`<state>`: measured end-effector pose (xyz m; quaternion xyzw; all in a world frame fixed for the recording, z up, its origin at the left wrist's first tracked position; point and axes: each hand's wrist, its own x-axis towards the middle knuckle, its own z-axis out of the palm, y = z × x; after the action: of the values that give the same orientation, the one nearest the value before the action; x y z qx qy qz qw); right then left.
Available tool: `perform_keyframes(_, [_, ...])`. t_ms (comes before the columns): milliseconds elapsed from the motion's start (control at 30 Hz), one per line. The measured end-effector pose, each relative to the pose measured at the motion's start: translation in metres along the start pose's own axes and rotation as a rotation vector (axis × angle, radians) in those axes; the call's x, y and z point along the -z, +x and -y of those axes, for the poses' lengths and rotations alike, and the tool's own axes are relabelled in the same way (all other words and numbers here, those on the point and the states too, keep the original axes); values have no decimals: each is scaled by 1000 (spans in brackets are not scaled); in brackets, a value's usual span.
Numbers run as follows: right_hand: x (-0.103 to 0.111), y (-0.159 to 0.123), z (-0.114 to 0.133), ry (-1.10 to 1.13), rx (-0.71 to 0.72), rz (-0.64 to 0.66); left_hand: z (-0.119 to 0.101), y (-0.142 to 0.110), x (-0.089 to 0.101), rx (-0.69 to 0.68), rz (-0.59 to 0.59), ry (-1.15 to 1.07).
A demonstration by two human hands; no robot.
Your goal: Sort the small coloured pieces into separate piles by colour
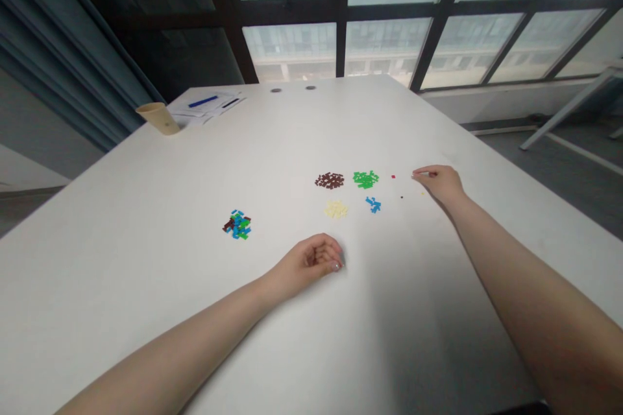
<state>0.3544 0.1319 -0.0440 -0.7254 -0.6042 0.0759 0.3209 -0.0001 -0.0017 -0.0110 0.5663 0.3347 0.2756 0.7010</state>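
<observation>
Small plastic pieces lie in piles on the white table (pixel 146 220): a brown pile (pixel 329 180), a green pile (pixel 365 179), a cream pile (pixel 335 209), a few blue pieces (pixel 373 205), and a mixed pile (pixel 237 225) of blue, green and brown to the left. A single red piece (pixel 393 176) and a dark one (pixel 402 197) lie apart. My left hand (pixel 314 260) rests on the table below the cream pile, fingers curled in. My right hand (pixel 438 181) lies right of the red piece, fingertips pinched together; whether it holds a piece I cannot make out.
A tan paper cup (pixel 159 118) lies tipped near the far left edge, beside papers (pixel 207 106) with a blue pen. Large windows run behind the table. A white frame (pixel 574 104) stands on the floor at right.
</observation>
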Motion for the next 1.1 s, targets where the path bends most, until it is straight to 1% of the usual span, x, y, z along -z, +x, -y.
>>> perform_keyframes(167, [-7,1,0,80,-55,-44,1,1,-1,0,-5,-3])
perform_keyframes(233, [-6,5,0,123,-63,-103,1,1,-1,2,-7,9])
perform_keyframes(300, [0,5,4,157,-72,-193,0,-1,-1,-9,-7,34])
perform_keyframes(367, [10,-2,18,175,-65,-287,-2,-3,-2,-26,-3,96])
perform_keyframes(400, [16,-11,30,180,-51,-321,-3,-4,-2,-33,-9,161])
perform_keyframes(433, [21,-23,45,185,-7,-340,-5,-5,-1,-43,-28,256])
perform_keyframes(467, [25,-39,62,192,59,-332,-7,-6,-1,-57,-57,378])
perform_keyframes(500, [28,-59,82,200,135,-293,-9,-7,0,-80,-95,513])
perform_keyframes(533, [28,-81,101,213,304,-213,-10,-7,1,-110,-137,646])
perform_keyframes(600, [23,-130,137,230,705,32,-11,-7,3,-169,-211,852])
perform_keyframes(633, [18,-153,150,204,859,150,-11,-7,4,-188,-235,917])
perform_keyframes(700, [4,-192,164,182,1067,352,-9,-6,5,-203,-265,996])
perform_keyframes(733, [-2,-205,166,186,1175,429,-8,-5,5,-202,-269,1032])
perform_keyframes(767, [-8,-213,165,185,1248,500,-8,-5,5,-197,-267,1083])
perform_keyframes(800, [-13,-217,163,178,1296,564,-9,-5,5,-183,-275,1161])
perform_keyframes(833, [-16,-216,160,160,1313,621,-11,-5,6,-154,-305,1268])
perform_keyframes(867, [-17,-213,157,130,1299,671,-14,-7,9,-100,-365,1397])
perform_keyframes(933, [-14,-202,154,59,1229,748,-26,-12,20,75,-545,1654])
perform_keyframes(967, [-11,-197,154,27,1194,776,-33,-16,30,192,-645,1746])
perform_keyframes(1033, [-6,-189,154,-14,1153,822,-49,-26,57,383,-728,1826])
perform_keyframes(1067, [-4,-188,154,-23,1146,839,-57,-30,73,486,-745,1828])
perform_keyframes(1100, [-3,-187,155,-28,1143,851,-63,-35,89,598,-715,1797])
